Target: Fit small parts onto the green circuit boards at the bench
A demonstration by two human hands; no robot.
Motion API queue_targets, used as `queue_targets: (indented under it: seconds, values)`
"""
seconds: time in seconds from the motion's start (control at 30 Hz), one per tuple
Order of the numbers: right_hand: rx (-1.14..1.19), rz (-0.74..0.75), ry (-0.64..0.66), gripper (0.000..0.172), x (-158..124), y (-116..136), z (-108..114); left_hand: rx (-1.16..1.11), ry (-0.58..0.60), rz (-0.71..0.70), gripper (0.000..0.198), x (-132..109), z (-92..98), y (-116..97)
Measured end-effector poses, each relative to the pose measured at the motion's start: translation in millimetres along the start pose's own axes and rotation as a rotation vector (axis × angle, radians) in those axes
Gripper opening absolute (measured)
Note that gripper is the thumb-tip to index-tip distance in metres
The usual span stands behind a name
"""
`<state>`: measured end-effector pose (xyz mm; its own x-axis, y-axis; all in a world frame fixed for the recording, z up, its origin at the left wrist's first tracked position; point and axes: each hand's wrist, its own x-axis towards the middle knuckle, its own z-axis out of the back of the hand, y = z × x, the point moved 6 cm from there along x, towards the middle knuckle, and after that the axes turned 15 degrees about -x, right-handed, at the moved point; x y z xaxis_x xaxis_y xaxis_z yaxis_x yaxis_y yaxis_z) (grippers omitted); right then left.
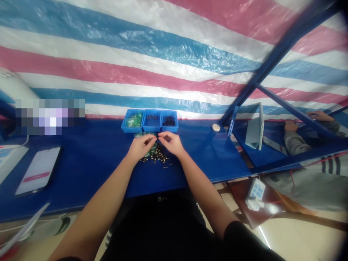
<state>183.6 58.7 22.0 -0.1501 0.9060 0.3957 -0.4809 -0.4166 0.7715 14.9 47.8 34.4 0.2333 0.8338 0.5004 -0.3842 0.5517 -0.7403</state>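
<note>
My left hand [143,146] and my right hand [171,143] meet above the blue table, thumbs and fingertips pinched close together. Whatever small part they hold is too small to name. Below them lies a loose pile of small brass-coloured metal pieces [156,158], mixed with dark bits and something green. Just beyond my hands stand three blue bins in a row. The left bin [124,125] has green and clear pieces in it, the middle bin [152,128] a few small parts, and the right bin [170,128] dark parts.
A phone [39,170] lies on the left of the table [100,174]. A round whitish object [216,127] sits at the right, near a blue frame post [231,121]. Past the frame, another person's hands [290,127] rest near a propped tablet [255,128]. A power strip [256,194] is below.
</note>
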Motion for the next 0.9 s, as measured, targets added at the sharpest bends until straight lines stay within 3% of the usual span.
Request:
queue_targets:
  seconds: [0.3, 0.9]
  values:
    - [0.014, -0.011, -0.016, 0.025, 0.3, -2.1, 1.5, 0.01, -0.032, 0.005, 0.031, 0.8, 1.9, 1.9]
    - [0.096, -0.037, 0.001, 0.028, -0.1, -2.0, -0.6, -0.029, 0.012, 0.012, 0.026, 0.2, -1.0, 3.2]
